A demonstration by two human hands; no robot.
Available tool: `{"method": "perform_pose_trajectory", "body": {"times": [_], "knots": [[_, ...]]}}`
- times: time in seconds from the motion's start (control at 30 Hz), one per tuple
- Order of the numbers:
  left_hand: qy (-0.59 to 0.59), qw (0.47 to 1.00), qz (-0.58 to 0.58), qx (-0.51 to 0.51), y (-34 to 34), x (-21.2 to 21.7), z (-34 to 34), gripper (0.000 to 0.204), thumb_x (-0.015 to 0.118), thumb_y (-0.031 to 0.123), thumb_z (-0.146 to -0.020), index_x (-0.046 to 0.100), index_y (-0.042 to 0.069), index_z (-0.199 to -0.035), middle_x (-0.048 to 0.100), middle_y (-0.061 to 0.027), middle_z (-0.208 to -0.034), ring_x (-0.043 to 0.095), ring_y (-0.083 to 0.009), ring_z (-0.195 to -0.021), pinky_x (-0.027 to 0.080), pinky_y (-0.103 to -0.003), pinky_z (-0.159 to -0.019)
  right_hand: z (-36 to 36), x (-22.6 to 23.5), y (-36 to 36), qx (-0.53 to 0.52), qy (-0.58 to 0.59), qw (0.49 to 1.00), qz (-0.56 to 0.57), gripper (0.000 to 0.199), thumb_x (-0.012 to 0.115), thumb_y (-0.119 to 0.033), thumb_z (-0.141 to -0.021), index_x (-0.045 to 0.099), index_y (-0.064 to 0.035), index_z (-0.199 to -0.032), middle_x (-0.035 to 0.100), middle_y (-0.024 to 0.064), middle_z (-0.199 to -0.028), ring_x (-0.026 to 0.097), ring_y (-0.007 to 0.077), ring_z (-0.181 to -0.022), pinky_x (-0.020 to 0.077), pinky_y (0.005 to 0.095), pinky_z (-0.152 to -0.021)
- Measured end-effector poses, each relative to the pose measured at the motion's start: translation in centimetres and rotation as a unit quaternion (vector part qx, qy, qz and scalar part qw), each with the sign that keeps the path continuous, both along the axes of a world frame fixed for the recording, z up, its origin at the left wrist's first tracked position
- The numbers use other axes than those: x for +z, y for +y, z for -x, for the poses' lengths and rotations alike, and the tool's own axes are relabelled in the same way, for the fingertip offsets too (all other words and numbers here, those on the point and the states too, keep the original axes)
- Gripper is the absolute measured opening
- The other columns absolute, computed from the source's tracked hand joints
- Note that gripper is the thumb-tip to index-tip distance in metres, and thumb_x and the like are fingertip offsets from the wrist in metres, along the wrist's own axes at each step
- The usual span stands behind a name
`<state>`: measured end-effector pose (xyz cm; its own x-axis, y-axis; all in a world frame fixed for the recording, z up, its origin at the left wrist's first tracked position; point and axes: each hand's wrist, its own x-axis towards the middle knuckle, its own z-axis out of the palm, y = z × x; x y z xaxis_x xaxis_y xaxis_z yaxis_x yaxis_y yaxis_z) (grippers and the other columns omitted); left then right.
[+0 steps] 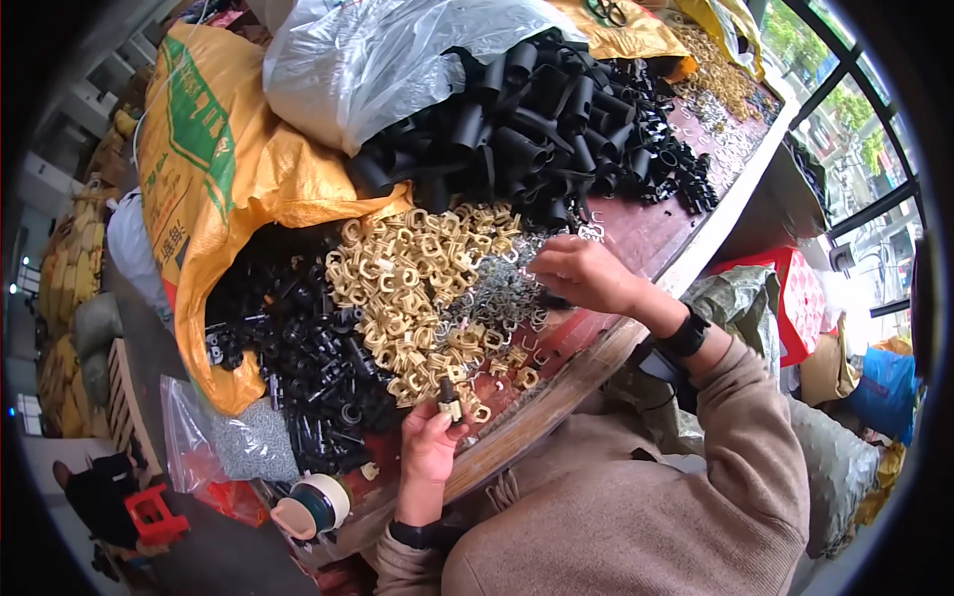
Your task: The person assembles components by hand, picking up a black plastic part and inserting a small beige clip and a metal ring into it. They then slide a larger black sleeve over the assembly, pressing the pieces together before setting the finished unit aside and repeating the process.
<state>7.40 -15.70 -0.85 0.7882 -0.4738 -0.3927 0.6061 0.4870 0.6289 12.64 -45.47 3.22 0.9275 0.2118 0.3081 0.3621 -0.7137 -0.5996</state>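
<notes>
Reddish counter (668, 226) is showing; left grip (430, 445) is pinching a probably light, stiff fitting (447, 393), best held mid-length; right grip (588, 276) unclear.

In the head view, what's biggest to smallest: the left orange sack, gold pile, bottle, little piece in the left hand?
1. Left orange sack
2. Gold pile
3. Bottle
4. Little piece in the left hand

Small hooks (502, 288) are seen as shiny, bare metal. Cream-gold rings (397, 268) are smooth-finished, semi-gloss; plastic or metal can't be told. Black tubes (522, 149) are apparently moulded in smooth, matt plastic; small black fittings (338, 387) are finished glossier. Orange sack (253, 169) is woven in creased plastic, clear bag (368, 60) made of glossy film. Table edge (556, 397): rough, worn wood. Sweater (616, 517): matt cloth.
</notes>
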Motion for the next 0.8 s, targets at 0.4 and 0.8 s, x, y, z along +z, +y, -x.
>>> {"method": "perform_pose_trajectory", "body": {"times": [0.4,0.8], "knots": [[-0.017,0.999,0.011,-0.027,0.6,0.1,0.8,0.022,0.057,0.013,-0.07,0.053,0.0,-0.088,0.058,-0.0123,-0.083,0.057,-0.018,-0.075,0.048,-0.022,-0.064,-11.3,-2.2,-0.6,0.124,-0.223,0.882,0.396,0.021,0.055,-0.013,-0.063,0.055,-0.0101,-0.084,0.052,0.0046,-0.096,0.049,0.0183,-0.08,0.0403,0.0308,-0.064],[-0.038,0.998,0.011,-0.038,0.6,-0.6,1.0,0.025,0.058,0.013,-0.069,0.053,0.001,-0.091,0.057,-0.0133,-0.083,0.057,-0.0192,-0.075,0.048,-0.024,-0.065,-8.3,-3.4,13.7,-0.113,-0.086,0.989,0.038,0.041,0.055,-0.028,-0.076,0.041,-0.0045,-0.108,0.044,0.0151,-0.102,0.046,0.0285,-0.09,0.0398,0.0389,-0.076]]}}
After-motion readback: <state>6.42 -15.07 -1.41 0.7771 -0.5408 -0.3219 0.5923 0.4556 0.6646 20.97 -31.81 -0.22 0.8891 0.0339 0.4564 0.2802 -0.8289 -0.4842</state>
